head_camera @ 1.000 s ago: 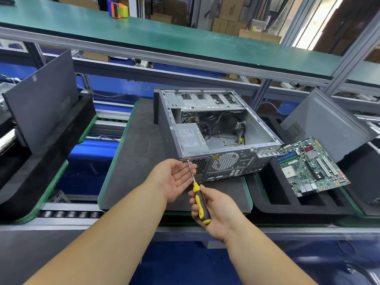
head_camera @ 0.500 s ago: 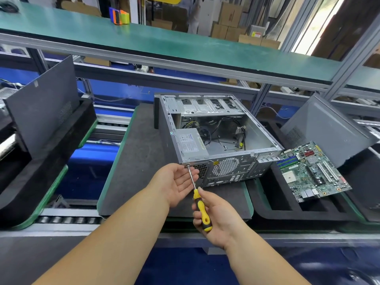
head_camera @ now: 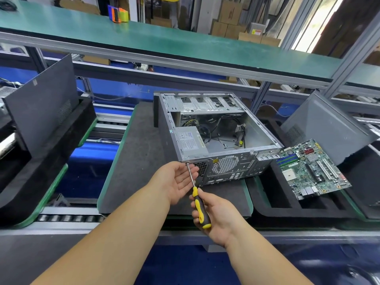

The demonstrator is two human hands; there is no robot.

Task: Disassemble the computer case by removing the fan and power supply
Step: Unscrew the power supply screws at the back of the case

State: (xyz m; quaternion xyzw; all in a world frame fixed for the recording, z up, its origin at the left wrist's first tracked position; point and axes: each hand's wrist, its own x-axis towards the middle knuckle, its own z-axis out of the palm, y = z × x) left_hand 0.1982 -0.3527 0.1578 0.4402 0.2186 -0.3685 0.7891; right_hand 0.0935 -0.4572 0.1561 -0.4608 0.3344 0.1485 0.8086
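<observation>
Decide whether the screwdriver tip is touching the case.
Touching. The head view shows the screwdriver tip meeting the case at its rear top corner, with no gap visible.

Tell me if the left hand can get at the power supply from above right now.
Probably yes. The case lies open on top, and nothing covers the power supply. The left hand is open beside the screwdriver shaft, just below that corner.

Bright, even light; blown-out daylight glare from tall window upper right; wide-angle bending at edges; soft shadows; slight blur.
</observation>
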